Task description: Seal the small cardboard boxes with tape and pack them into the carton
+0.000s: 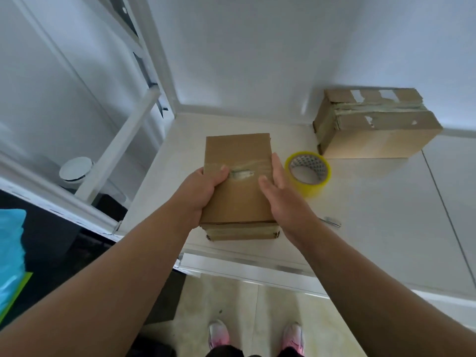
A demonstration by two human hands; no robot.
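no legible text, only a blurred pattern inside the tape roll (306, 167)

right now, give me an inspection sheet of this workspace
surface: white tabletop
job's things: small box near the front edge, tape strip across its top; second taped box at back right; yellow tape roll right of the small box
clutter: small metal item by the right wrist, unclear
grippers: left hand grips the box's left edge; right hand flat against its right side
cables: nothing seen
surroundings: white frame at left, blue bag, pink shoes on tiled floor
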